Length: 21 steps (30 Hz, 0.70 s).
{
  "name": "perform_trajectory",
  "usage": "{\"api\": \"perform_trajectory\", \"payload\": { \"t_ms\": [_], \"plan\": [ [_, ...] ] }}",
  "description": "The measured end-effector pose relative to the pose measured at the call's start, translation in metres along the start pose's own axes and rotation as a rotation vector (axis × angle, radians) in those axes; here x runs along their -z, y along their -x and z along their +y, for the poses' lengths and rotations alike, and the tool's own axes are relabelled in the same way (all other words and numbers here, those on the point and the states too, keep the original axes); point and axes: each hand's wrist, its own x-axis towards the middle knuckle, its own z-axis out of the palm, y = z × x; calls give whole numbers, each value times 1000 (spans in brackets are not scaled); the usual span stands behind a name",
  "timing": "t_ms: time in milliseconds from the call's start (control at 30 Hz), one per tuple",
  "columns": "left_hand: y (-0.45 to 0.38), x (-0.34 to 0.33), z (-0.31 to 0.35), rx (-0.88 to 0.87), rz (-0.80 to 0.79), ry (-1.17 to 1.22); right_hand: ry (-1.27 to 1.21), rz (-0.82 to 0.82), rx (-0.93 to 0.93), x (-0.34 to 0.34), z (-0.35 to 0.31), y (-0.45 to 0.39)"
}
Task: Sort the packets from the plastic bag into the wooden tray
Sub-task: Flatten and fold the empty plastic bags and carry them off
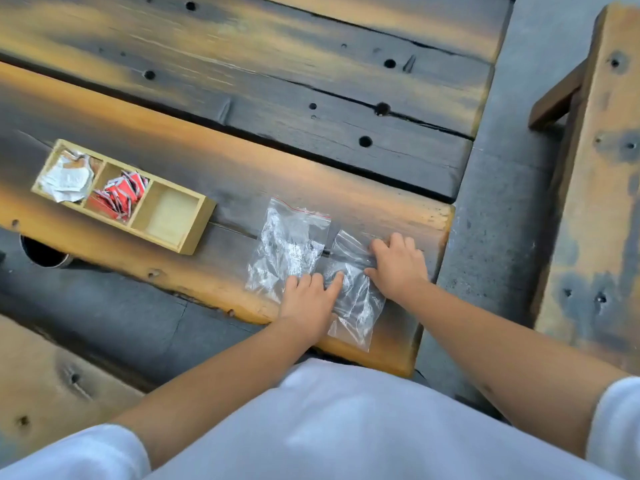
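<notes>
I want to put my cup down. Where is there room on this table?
Bare wood lies between the wooden tray and the red-sealed plastic bag, and on the far planks behind both. Crowded: the near corner, where the left hand and right hand press the second plastic bag.

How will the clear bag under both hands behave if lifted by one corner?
Likely floppy: the clear bag is thin, wrinkled film lying flat on the table plank. Probably very light, since it looks empty. Possibly slippery, being glossy; the left hand and right hand rest flat on it.
</notes>
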Motion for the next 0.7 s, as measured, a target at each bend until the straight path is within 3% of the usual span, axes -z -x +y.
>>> {"api": "perform_trajectory", "payload": {
  "t_ms": [133, 267, 367, 500, 700],
  "plan": [
    [5, 5, 10, 59, -61, 245, -292, -117, 19, 4, 5, -7],
    [17, 6, 16, 128, 30, 642, -541, -200, -3, 20, 11, -5],
    [25, 3, 14, 288, 16, 1010, -673, -253, 40, 34, 18, -2],
    [44, 0, -2, 359, 59, 1297, -900, -251, 85, 50, 13, 3],
    [77, -13, -45, 546, 176, 1686, -971, -260, 60, 65, -26, -9]
  ]
}}
